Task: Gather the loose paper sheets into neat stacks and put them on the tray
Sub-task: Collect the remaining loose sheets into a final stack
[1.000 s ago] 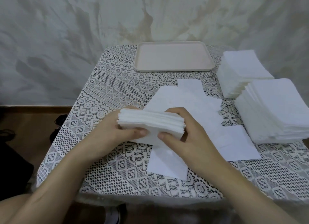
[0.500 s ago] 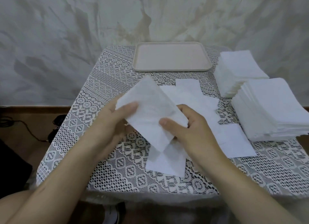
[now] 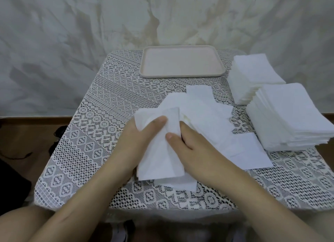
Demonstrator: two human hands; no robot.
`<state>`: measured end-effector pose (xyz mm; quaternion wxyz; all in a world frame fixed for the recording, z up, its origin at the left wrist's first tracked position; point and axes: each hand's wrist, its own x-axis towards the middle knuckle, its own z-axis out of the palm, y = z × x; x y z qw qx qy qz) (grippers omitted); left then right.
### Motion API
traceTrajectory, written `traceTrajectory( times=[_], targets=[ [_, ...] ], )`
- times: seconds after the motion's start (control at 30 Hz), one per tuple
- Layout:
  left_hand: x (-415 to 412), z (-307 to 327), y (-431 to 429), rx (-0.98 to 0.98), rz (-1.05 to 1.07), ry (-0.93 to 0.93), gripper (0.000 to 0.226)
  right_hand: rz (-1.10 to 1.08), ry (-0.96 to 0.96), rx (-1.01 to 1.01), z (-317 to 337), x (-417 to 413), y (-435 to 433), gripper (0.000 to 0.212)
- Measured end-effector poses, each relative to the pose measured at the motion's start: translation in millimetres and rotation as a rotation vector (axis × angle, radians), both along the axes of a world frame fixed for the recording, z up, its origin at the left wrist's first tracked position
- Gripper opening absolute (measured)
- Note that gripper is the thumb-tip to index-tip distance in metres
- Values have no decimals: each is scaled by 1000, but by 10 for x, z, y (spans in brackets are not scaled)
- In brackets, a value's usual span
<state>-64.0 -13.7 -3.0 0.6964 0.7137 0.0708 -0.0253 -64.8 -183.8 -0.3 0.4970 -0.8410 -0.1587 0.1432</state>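
Since the earlier frames, the held bundle had been turned from edge-on to face-up and swung round, so that its long side ran from far to near over the near middle of the lace cloth. We found the left hand gripping the bundle's left edge, thumb laid across the top sheet and fingers hidden beneath. The right hand gripped the right edge, thumb on top and fingers curled out of sight behind it. In our judgement the step in hand was squaring the bundle, and it was not yet square: one sheet appeared offset along the right side. We would advise easing the grip slightly, tapping a long edge and then a short edge on the cloth, and only then carrying it off. Paper this thin and soft is likely to buckle if squeezed. The loose sheets lay overlapped just right of the hands, one running under the bundle's near end, all uncollected. The tray sat at the far edge, and none of the paper had yet been set on it. A far stack and a near stack stood along the right edge; we could not tell whether they touched. The cloth's openwork seemed liable to catch corners. A creased pale backdrop hung behind, with brown floor at the left.
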Motion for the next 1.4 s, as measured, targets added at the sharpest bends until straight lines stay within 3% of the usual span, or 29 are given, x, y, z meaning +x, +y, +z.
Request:
traceTrajectory(
  times=[0.17,0.3,0.43,0.53,0.67,0.77,0.97,1.17,1.4],
  targets=[
    [11,-19,-14,-131,-138,30,45,-130,-40,83,46,104,-82,41],
    [57,-12,0,-50,-69,18,29,-188,-94,58,88,296,-262,20],
    [103,24,47,-13,-29,28,24,-283,-223,-119,144,509,-546,16],
    [143,34,75,-2,-2,22,23,-323,-215,-257,147,589,-673,8],
    [205,53,121,-34,15,42,16,-354,-167,-459,94,685,-732,30],
    [221,68,117,-18,-4,57,15,-389,-98,-404,74,721,-726,31],
    [200,125,103,-17,34,66,18,-363,-92,-317,28,751,-654,14],
    [232,238,26,54,7,40,17,-323,5,-240,59,767,-771,24],
    [212,166,-10,18,7,72,16,-305,-152,-218,61,712,-914,31]
  ],
)
